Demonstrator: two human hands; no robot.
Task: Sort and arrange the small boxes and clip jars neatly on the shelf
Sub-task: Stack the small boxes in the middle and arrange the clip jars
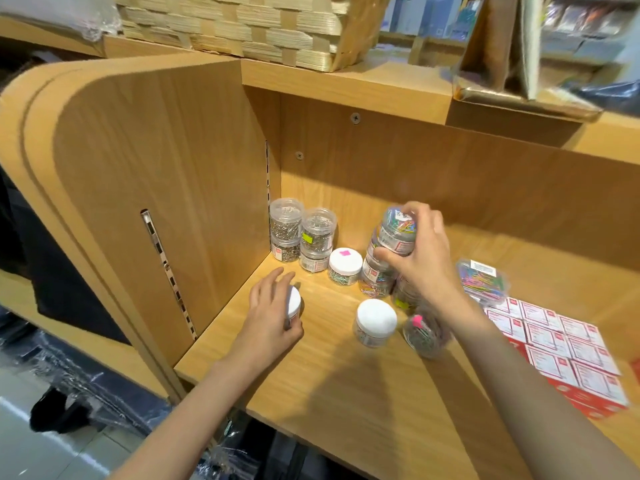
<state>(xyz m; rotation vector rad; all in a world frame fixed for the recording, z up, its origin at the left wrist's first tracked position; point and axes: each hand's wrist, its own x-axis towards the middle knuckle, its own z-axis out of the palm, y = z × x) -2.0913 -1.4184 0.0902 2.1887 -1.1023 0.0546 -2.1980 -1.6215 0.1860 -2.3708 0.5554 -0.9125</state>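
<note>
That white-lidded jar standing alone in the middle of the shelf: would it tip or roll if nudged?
The white-lidded jar looks squat and wide, so it probably slides rather than tips. Its round wall would likely roll if knocked over. Clips inside probably make it fairly heavy for its size.

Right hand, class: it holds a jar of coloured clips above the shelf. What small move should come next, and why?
Probably lower the jar of coloured clips straight down. The right hand grips it over a stack of similar jars, so setting it on top would tidy that column. The left hand holds a white-lidded jar apart, near the shelf's left wall.
</note>
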